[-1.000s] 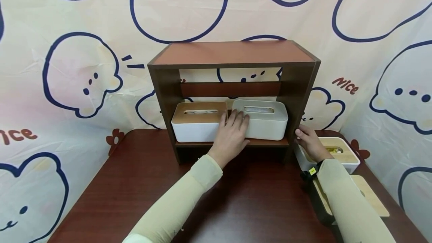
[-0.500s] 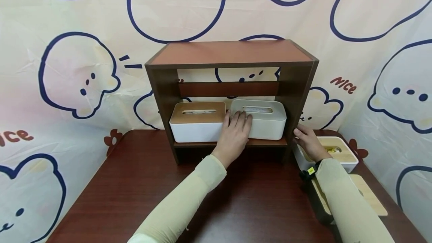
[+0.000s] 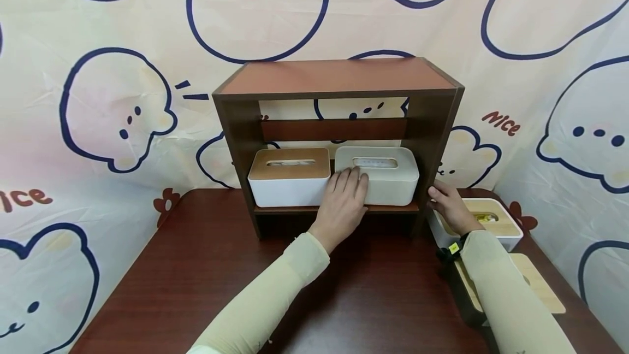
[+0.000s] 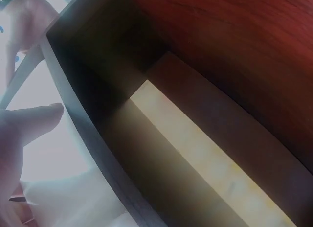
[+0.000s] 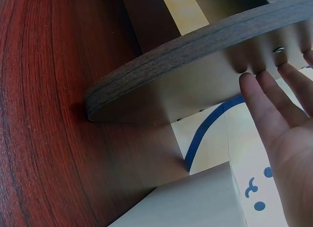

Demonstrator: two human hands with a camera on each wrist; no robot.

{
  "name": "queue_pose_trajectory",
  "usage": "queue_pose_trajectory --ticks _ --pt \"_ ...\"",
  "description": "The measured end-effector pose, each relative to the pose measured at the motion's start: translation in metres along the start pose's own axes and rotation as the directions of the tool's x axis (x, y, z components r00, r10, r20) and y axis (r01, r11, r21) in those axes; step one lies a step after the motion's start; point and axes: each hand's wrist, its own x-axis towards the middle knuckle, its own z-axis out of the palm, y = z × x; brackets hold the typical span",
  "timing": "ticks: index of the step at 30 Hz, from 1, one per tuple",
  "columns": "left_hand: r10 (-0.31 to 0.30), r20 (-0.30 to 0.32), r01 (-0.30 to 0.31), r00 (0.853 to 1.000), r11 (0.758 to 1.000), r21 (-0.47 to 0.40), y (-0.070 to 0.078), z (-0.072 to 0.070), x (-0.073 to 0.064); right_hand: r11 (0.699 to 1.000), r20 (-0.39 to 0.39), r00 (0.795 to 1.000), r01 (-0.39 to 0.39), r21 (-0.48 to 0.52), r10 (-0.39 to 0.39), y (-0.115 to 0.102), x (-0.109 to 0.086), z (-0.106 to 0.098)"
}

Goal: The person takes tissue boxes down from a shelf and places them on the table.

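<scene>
Inside the brown shelf unit (image 3: pixel 339 76): light-grey tissue box (image 3: pixel 390 182), right of the brown-topped white tissue box (image 3: pixel 287 192). Left hand (image 3: pixel 342 201) — fingers extended, against the grey box; right hand (image 3: pixel 449 209) — fingers outstretched, fingertips touching the unit's outer right side.

The brown shelf (image 3: pixel 339 76) carries two tissue boxes (image 3: pixel 390 187).

Left hand (image 4: pixel 11 146), thumb straight, before white box (image 4: pixel 54 153); 1 dark shelf edge (image 4: pixel 91 131) diagonal; red-brown tabletop (image 4: pixel 254 36) upper right.
</scene>
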Motion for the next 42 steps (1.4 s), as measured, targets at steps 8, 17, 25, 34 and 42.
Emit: queue_pose_trajectory --ticks 8,17,25,34,42 --pt "0.018 0.004 -0.018 1.0 1.0 0.002 -0.002 -0.002 0.0 1.0 0.0 1.0 -0.007 -0.024 0.007 0.0 0.0 -0.002" --pt "0.049 0.018 -0.048 0.999 0.998 -0.033 -0.004 -0.002 -0.006 1.0 0.004 1.0 0.011 -0.019 -0.011 0.0 0.0 -0.002" --pt "0.069 0.0 -0.069 0.998 0.997 -0.04 -0.005 -0.002 -0.011 1.0 0.007 1.0 0.026 -0.012 -0.026 0.001 0.0 -0.003" --pt "0.065 -0.023 -0.067 0.998 0.996 -0.062 -0.005 -0.002 -0.014 1.0 0.003 1.0 0.02 -0.013 -0.02 0.0 0.0 -0.003" --pt "0.077 -0.055 -0.081 0.996 0.993 -0.089 -0.006 -0.004 -0.017 1.0 -0.001 1.0 0.015 -0.026 -0.015 -0.002 0.0 -0.002"
